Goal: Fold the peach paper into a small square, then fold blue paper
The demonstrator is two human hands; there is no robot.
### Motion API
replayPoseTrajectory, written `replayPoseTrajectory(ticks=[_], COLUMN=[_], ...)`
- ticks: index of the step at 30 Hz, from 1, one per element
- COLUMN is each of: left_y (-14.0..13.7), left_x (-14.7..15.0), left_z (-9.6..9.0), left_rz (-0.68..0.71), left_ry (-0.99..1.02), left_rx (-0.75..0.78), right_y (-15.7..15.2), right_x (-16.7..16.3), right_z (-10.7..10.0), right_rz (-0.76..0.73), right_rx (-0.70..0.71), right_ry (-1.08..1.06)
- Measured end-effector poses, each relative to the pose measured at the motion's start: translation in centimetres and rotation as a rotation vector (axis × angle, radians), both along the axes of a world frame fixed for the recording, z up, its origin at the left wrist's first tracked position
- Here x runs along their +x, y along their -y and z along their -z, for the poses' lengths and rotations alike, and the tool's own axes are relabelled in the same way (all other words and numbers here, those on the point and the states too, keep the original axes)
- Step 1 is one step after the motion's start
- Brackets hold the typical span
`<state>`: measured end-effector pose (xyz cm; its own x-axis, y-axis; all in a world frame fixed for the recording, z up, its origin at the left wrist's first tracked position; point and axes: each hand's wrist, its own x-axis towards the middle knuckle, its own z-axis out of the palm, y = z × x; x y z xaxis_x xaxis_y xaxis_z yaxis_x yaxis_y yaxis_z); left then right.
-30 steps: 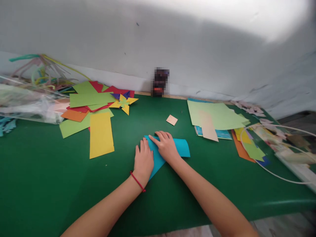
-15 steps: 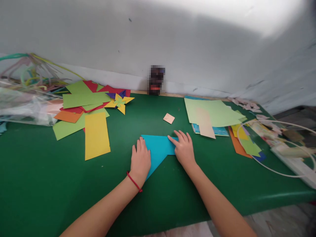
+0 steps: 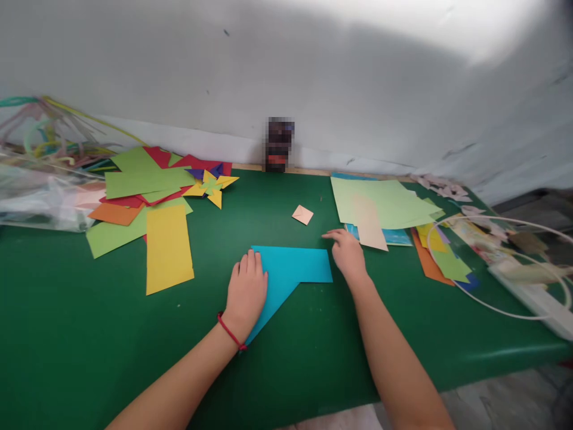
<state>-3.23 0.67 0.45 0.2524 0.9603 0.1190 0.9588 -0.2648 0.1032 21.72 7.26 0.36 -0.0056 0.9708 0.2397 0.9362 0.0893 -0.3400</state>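
Observation:
A folded sheet of blue paper [image 3: 284,275] lies on the green table, with a triangular part at the left and a straight strip reaching right. My left hand [image 3: 247,292], with a red cord round its wrist, rests flat on the paper's left edge, fingers stretched out. Just past the strip's right end, my right hand [image 3: 349,254] is off the paper. Its fingers point left and hold nothing. Beyond the blue paper lies a small folded pale pink square [image 3: 303,215].
At the left lie a yellow sheet [image 3: 170,251], green and red sheets, a folded paper star [image 3: 211,187] and a clear plastic bag [image 3: 45,203]. To the right are pale green sheets [image 3: 385,203], coloured scraps and a white cable [image 3: 478,310]. A pixelated dark object [image 3: 278,146] stands at the wall.
My right hand has lifted off the strip of the blue paper and moved right, uncovering its end. My left hand stays on the paper's left edge. The view has shifted slightly.

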Motion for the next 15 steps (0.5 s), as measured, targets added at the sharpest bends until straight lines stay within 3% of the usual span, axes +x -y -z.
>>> replayPoseTrajectory(ticks=[5, 10, 15], left_y=[-2.1, -4.0, -4.7], left_x=[-2.1, -3.7, -3.8], left_z=[-0.8, -0.6, 0.0], left_rz=[-0.043, -0.055, 0.020], left_ry=[0.187, 0.400, 0.397], left_rx=[0.016, 0.006, -0.005], right_y=[-1.1, -0.4, 0.0], right_x=[2.1, 4.0, 4.7], right_z=[1.1, -0.7, -2.3], right_rz=[-0.178, -0.502, -0.589], right_rx=[0.003, -0.309, -0.447], right_ry=[-0.285, -0.277, -0.217])
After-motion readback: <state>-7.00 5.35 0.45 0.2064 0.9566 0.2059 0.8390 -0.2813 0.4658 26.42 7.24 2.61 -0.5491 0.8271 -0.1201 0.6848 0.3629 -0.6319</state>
